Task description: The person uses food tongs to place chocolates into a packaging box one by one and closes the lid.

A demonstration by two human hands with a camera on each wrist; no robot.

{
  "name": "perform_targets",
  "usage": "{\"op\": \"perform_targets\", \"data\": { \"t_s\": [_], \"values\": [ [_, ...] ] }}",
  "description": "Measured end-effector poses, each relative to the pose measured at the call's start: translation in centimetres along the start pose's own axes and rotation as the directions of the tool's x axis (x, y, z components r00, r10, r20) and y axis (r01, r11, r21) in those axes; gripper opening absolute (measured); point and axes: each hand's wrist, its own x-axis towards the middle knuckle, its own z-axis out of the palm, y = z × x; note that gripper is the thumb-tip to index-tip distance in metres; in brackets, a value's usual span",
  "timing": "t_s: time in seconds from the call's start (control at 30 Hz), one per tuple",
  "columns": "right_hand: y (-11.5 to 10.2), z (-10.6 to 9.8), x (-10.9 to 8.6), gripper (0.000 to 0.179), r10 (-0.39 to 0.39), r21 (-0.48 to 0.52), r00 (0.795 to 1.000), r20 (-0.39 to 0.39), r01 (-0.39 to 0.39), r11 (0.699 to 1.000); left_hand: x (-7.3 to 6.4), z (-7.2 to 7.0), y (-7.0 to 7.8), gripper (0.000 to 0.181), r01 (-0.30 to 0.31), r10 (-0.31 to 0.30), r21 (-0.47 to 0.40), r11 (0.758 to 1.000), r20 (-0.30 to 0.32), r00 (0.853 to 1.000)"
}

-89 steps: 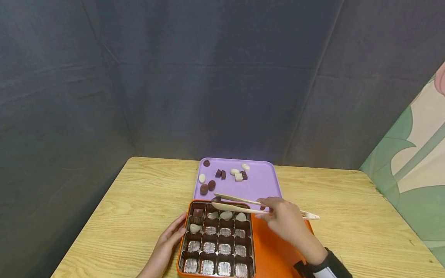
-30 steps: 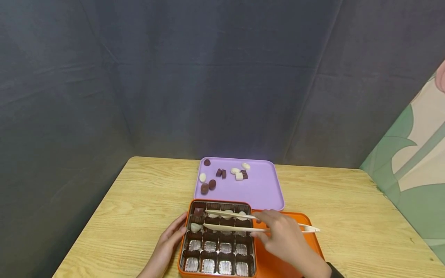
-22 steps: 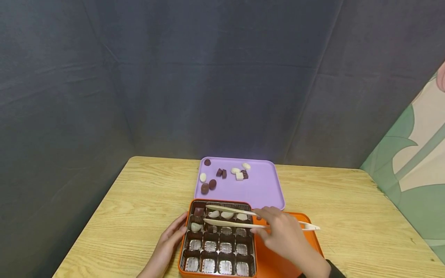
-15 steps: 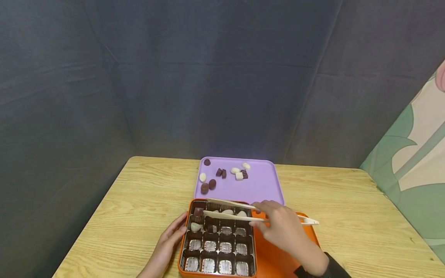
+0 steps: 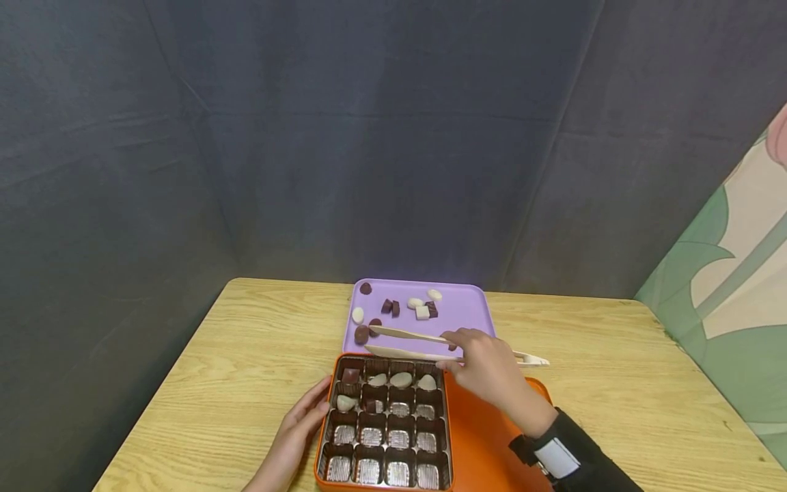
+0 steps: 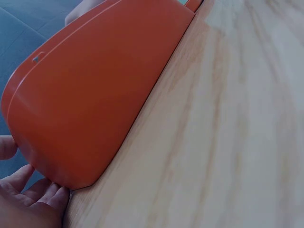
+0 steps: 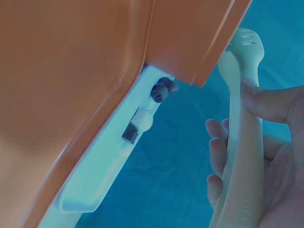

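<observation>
An orange box (image 5: 384, 487) with a dark compartment insert stands in front of me in the head view. In its back row lie a square dark chocolate (image 5: 350, 376) and several pale chocolates (image 5: 401, 380). The second row holds another pale chocolate (image 5: 345, 403) and a dark chocolate (image 5: 370, 406). My left hand (image 5: 296, 427) rests against the box's left side, fingers touching its corner in the left wrist view. My right hand (image 5: 488, 369) grips light-coloured tongs (image 7: 247, 156), whose tips stand apart with nothing between them, over the box's back edge near two round dark chocolates (image 5: 361, 334).
Behind the box lies a purple tray (image 5: 470, 314) with several dark and white chocolates. An orange lid (image 5: 473, 430) lies flat to the right of the box, under my right arm. A dark curtain (image 5: 381, 171) hangs behind the wooden table (image 5: 258, 328).
The dark chocolate held by the tongs earlier now lies in a second-row compartment. My right hand has lifted the tongs out of the box and moved them back toward the tray. The left hand stays.
</observation>
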Motion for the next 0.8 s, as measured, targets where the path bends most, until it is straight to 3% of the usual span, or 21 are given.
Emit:
{"op": "perform_targets", "data": {
  "t_s": [0.43,0.8],
  "values": [
    [0.5,1.9,3.6,0.043,0.015,-0.010,0.997,0.071,-0.014,1.000,0.0,0.1,0.0,0.045,0.013,-0.012,0.006,1.000,-0.006,1.000],
    [-0.2,3.6,5.4,0.041,-0.036,-0.040,0.993,0.117,0.041,0.998,0.0,0.1,0.0,0.045,0.005,-0.005,0.008,1.000,-0.008,1.000]
  ]
}}
